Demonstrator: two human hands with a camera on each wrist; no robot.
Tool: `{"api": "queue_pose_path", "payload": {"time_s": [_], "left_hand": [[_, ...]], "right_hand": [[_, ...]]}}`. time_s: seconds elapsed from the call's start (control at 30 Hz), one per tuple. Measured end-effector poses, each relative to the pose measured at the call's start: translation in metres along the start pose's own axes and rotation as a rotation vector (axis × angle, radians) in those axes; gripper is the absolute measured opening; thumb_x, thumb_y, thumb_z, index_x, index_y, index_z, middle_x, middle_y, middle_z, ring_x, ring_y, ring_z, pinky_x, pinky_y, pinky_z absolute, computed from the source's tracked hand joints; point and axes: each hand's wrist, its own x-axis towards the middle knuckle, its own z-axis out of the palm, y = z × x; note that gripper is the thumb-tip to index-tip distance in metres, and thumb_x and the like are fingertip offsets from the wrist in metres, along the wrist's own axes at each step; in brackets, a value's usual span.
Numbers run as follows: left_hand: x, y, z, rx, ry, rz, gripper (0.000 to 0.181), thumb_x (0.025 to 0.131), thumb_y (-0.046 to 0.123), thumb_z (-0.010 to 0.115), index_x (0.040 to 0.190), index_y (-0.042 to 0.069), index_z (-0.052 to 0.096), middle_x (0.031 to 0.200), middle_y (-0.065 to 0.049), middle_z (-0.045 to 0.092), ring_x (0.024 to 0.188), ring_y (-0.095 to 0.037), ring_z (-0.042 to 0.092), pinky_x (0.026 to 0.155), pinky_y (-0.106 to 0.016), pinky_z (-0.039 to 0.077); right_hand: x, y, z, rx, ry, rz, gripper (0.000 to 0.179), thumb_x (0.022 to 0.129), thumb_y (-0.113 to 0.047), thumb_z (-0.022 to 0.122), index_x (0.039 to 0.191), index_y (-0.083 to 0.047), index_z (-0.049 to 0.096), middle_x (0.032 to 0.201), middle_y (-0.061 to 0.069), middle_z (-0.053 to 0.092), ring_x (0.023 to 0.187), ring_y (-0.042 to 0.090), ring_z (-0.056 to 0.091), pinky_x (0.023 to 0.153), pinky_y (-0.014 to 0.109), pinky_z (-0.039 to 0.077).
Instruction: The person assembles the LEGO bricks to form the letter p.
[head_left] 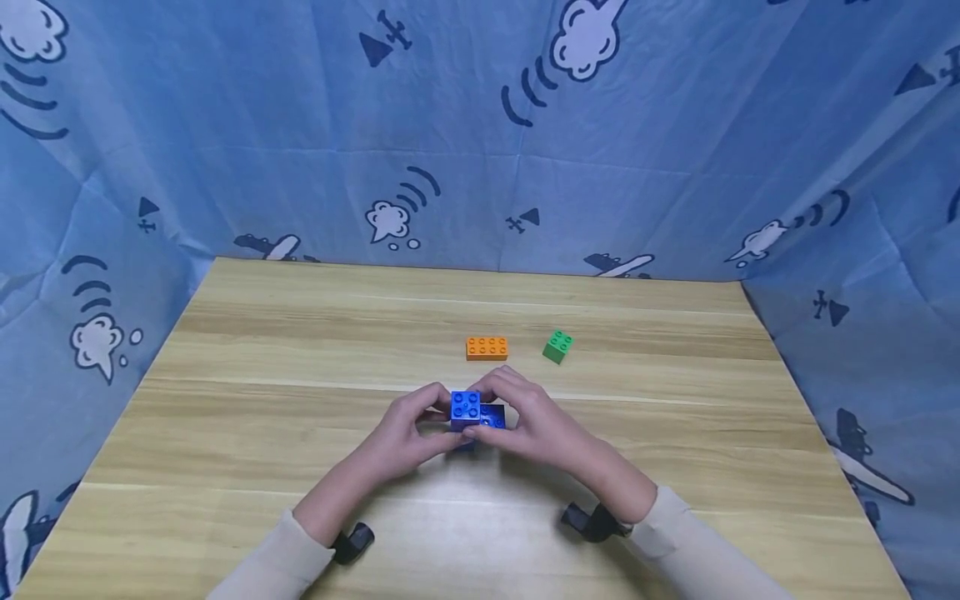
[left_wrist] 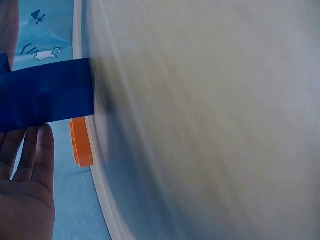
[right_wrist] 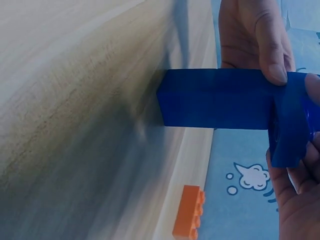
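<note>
A stack of blue toy bricks [head_left: 465, 407] is held upright between both hands, low over the wooden table. In the right wrist view its long column [right_wrist: 215, 97] has a wider blue brick [right_wrist: 286, 130] across its upper part, jutting to one side. My left hand [head_left: 401, 435] grips the stack from the left, thumb on the near side. From the right, my right hand [head_left: 536, 421] pinches its upper part between thumb and fingers. Fingers hide some of the bricks, and I cannot tell whether the column touches the table.
Beyond the hands, an orange brick [head_left: 487, 349] lies on the table [head_left: 300, 350]. A green brick [head_left: 557, 347] sits to its right. Blue patterned cloth [head_left: 465, 108] hangs behind the table and along both sides. Each wrist wears a black strapped device.
</note>
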Motion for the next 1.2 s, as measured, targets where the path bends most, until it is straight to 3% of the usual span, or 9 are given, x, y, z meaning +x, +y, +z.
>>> {"api": "queue_pose_path", "payload": {"time_s": [0.53, 0.97, 1.2], "left_hand": [[-0.003, 0.016, -0.005, 0.137, -0.018, -0.021, 0.032, 0.088, 0.015, 0.085, 0.112, 0.014, 0.064, 0.113, 0.000, 0.074, 0.114, -0.021, 0.073, 0.104, -0.033, 0.061], [-0.004, 0.022, -0.007, 0.137, 0.026, 0.060, 0.033, 0.087, 0.008, 0.084, 0.114, 0.009, 0.065, 0.115, -0.004, 0.074, 0.113, -0.022, 0.072, 0.101, -0.033, 0.062], [-0.003, 0.020, -0.008, 0.075, 0.004, 0.019, 0.028, 0.089, 0.005, 0.082, 0.111, 0.009, 0.066, 0.113, -0.005, 0.074, 0.114, -0.026, 0.073, 0.101, -0.031, 0.062]], "right_hand": [[0.001, -0.007, -0.004, -0.041, -0.037, -0.008, 0.034, 0.091, -0.023, 0.083, 0.122, -0.015, 0.070, 0.115, -0.003, 0.070, 0.110, 0.011, 0.062, 0.095, 0.031, 0.061], [0.001, -0.010, -0.006, -0.051, -0.050, 0.010, 0.034, 0.092, -0.026, 0.082, 0.122, -0.016, 0.070, 0.115, -0.002, 0.070, 0.109, 0.010, 0.063, 0.094, 0.027, 0.061], [0.000, -0.008, -0.006, -0.036, -0.055, 0.030, 0.035, 0.093, -0.027, 0.082, 0.124, -0.016, 0.069, 0.118, -0.001, 0.070, 0.112, 0.013, 0.065, 0.097, 0.029, 0.061]]}}
